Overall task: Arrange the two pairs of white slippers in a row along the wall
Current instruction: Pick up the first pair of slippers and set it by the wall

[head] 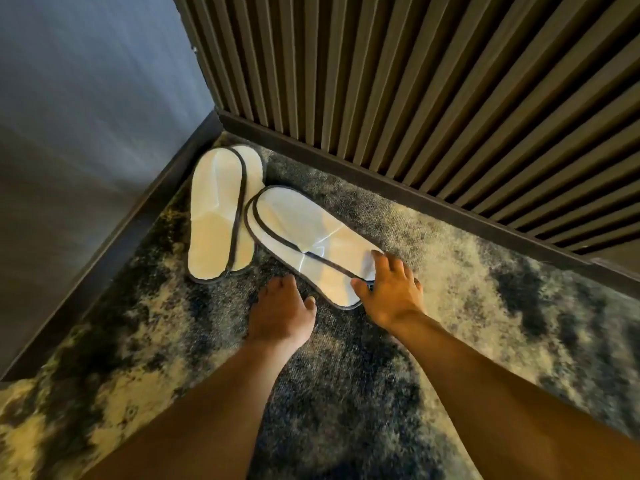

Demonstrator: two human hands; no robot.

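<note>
Two pairs of flat white slippers with dark trim lie on the carpet in a corner. The left pair [216, 216] is stacked, overlapping, and lies along the grey wall. The right pair [304, 237] lies at an angle, its far end touching the left pair. My right hand [389, 289] rests palm down on the near end of the right pair, fingers spread over its edge. A little to the left, my left hand [282, 311] hovers over the carpet, fingers loosely apart, holding nothing, just short of both pairs.
A smooth grey wall [86, 116] with a dark skirting board runs along the left. A ribbed dark wood panel wall [415, 81] with a skirting board runs across the back and right. The floor is a mottled dark and yellow carpet [346, 375].
</note>
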